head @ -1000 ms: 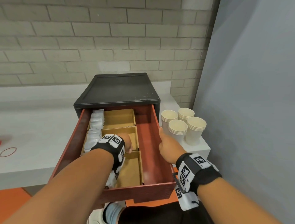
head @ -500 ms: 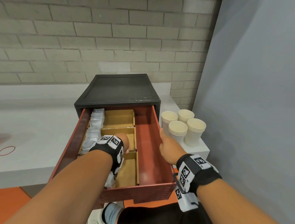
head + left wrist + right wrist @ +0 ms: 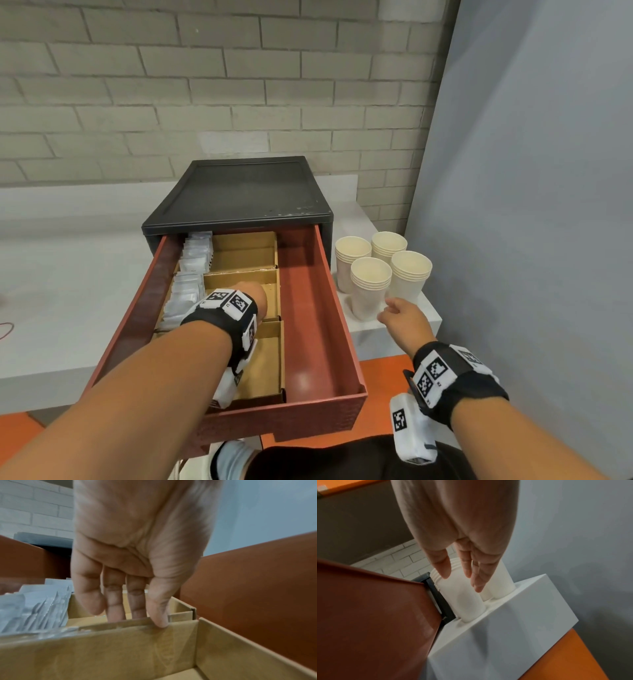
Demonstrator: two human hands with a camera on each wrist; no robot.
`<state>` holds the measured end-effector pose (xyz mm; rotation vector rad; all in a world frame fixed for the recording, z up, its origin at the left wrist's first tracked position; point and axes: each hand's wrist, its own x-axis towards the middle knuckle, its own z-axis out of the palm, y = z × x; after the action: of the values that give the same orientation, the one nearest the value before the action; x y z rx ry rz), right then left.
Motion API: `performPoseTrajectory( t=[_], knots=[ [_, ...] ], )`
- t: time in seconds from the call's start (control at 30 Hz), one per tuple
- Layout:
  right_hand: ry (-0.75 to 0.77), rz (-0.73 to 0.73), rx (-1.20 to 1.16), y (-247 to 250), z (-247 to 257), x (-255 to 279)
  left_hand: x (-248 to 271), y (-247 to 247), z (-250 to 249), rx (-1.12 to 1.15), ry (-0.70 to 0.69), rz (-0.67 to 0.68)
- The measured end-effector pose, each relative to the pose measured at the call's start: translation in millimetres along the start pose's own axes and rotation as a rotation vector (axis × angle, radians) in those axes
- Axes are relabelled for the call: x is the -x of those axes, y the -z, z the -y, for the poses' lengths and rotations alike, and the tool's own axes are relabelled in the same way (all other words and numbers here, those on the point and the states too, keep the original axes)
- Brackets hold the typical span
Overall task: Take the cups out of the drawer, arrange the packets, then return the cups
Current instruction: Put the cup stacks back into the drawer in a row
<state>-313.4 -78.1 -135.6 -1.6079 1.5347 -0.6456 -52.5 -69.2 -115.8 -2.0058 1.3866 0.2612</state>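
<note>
Several stacks of white paper cups (image 3: 371, 287) stand on the counter to the right of the open red drawer (image 3: 329, 308). My right hand (image 3: 390, 308) hovers just in front of the nearest stack (image 3: 465, 601). Its straight fingers (image 3: 477, 581) hold nothing. White packets (image 3: 185, 294) stand in a row along the left side of the drawer's cardboard insert. My left hand (image 3: 253, 298) reaches down into the insert's middle compartment. Its straight fingers (image 3: 159, 620) touch the top edge of a cardboard divider (image 3: 102, 649), beside the packets (image 3: 39, 609).
The drawer slides out of a black cabinet (image 3: 239, 192) on a white counter (image 3: 61, 291) by a brick wall. A grey panel (image 3: 531, 205) closes off the right side just past the cups. The drawer's right half (image 3: 308, 342) is bare. A red band (image 3: 5, 330) lies far left.
My right hand has left the drawer's right rim and moved right to the front of the cup stacks. My left hand stays in the middle compartment.
</note>
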Motion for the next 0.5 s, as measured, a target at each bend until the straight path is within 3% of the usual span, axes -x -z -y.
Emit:
performPoseTrajectory(
  t=[0.17, 0.37, 0.5],
  knots=[
    [-0.042, -0.007, -0.119, -10.4, -3.5, -17.7, 11.9, 1.9, -1.1, 0.076, -0.083, -0.052],
    [-0.018, -0.048, -0.303, -28.5, -6.0, -46.6, 27.5, 16.9, 9.3, 0.678, -0.083, -0.258],
    [0.025, -0.141, -0.348, -42.9, -5.4, -63.0, 35.2, 29.3, 2.5, 0.95, -0.192, -0.36]
  ],
)
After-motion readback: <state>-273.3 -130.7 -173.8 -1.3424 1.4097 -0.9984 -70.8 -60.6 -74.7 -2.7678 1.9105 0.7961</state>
